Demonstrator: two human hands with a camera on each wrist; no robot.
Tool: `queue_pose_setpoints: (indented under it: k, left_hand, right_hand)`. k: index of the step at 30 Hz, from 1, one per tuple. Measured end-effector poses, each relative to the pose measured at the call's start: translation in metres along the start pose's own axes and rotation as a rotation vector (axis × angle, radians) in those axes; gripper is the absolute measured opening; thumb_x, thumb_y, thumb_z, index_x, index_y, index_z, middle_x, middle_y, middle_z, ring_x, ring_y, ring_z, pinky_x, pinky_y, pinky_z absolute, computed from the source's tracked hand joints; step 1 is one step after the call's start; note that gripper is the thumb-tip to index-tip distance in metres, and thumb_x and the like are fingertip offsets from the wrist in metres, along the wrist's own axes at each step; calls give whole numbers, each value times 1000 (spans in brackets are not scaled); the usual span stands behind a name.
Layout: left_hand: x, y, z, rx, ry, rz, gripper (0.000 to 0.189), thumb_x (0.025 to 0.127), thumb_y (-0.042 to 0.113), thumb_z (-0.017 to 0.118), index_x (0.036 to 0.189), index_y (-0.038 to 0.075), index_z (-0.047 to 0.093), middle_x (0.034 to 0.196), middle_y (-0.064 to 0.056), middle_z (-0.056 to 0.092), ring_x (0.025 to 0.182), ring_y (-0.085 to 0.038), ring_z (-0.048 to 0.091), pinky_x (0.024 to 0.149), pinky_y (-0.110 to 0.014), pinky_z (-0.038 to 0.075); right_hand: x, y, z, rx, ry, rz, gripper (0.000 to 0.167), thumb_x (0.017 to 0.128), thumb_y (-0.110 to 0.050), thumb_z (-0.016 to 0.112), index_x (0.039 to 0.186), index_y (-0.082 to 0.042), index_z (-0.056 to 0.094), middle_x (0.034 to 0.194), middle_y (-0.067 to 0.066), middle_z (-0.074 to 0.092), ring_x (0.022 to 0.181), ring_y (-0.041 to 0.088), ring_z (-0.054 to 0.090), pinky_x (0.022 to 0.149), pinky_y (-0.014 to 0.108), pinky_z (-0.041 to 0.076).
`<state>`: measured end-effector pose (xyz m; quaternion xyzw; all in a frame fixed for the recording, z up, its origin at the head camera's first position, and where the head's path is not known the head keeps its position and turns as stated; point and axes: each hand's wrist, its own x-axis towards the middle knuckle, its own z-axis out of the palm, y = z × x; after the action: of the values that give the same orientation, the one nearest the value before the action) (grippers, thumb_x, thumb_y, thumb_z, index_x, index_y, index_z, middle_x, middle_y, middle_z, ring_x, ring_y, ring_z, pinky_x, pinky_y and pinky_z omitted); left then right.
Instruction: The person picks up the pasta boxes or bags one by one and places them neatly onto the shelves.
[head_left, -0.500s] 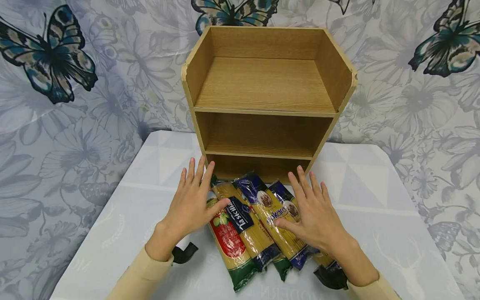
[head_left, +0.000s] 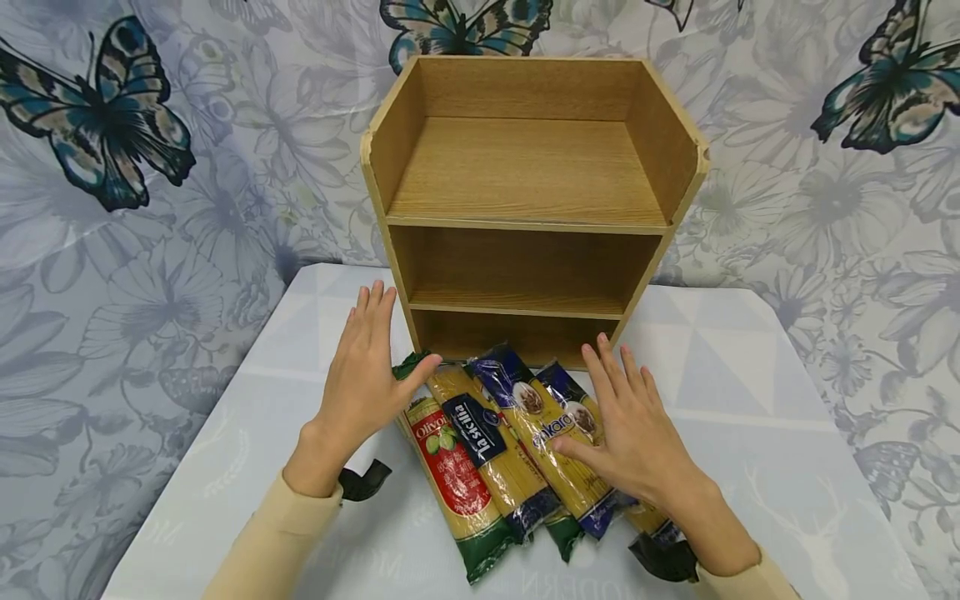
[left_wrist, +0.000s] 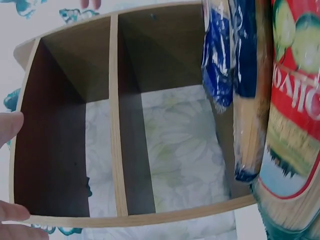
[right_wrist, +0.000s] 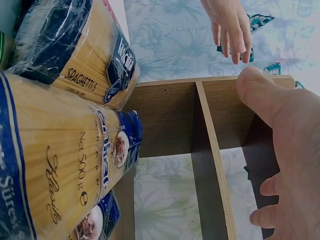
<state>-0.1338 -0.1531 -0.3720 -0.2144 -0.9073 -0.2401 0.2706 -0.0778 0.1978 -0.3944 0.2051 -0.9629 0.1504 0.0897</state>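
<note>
Spaghetti packets (head_left: 551,433) are flanked by broad margins of table (head_left: 750,392). Left hand (head_left: 356,383) and right hand (head_left: 637,437) are held wide, fingers straight.

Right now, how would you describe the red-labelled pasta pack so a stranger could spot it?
Find the wooden shelf unit on the white table, then the pasta pile in front of it. At the pile's left edge lies the red-labelled pasta pack, its near end green. Its red label with green olives sets it apart from the navy-labelled pasta pack beside it.
</note>
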Motion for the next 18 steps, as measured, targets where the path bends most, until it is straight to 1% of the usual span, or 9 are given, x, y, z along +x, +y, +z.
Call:
queue_pose_setpoints:
  k: [4,7,9,13,18]
  left_hand:
    - [8,-5,-1,-28,61,-5,104,87,45,78,159,-5,22,164,-23,23,153,-38,18,122,-55,21]
    - [15,-7,0,-64,101,-23,105,86,43,80,159,-6,22,163,-24,26,151,-38,23,121,-52,24]
    - [20,-8,2,-103,136,-34,104,85,40,81,158,-7,24,161,-26,30,149,-38,29,119,-52,29]
    - [31,-11,8,-181,211,-74,96,85,34,82,154,-9,32,154,-29,41,139,-41,45,112,-55,40]
    - [41,-19,14,-229,262,-136,86,87,31,82,149,-11,40,144,-28,53,127,-41,57,105,-55,47]
  right_hand:
    - [-2,0,0,13,3,9,120,84,-73,66,165,-15,1,170,9,-4,153,43,2,118,69,14]
    - [-2,-1,0,24,7,12,119,84,-73,65,165,-15,2,171,9,-3,153,43,3,119,68,14]
    - [-3,-1,0,34,10,12,119,84,-73,66,165,-13,2,171,10,-1,153,43,4,119,67,14]
    - [-3,-1,-2,51,12,16,118,85,-72,66,165,-12,3,170,11,1,153,44,4,120,65,12]
    - [-5,-2,-1,63,8,23,118,85,-71,66,165,-11,4,170,14,4,153,45,7,121,62,12]
